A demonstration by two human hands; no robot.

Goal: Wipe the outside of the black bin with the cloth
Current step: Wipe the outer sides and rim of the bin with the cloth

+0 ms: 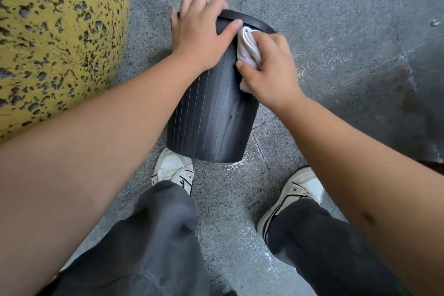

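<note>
On the floor btwn my feet: black bin point(211, 115) tipped, ribbed side up.
L hand point(199, 29) clamps rim to steady it; R hand point(271, 72) grips cloth point(248, 48) against wall (near rim) to scrub.

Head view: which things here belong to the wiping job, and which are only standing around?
Part of the job:
black bin
cloth
left hand, gripping the bin's rim
right hand, holding the cloth

Not part:
yellow speckled surface
sneakers
</note>
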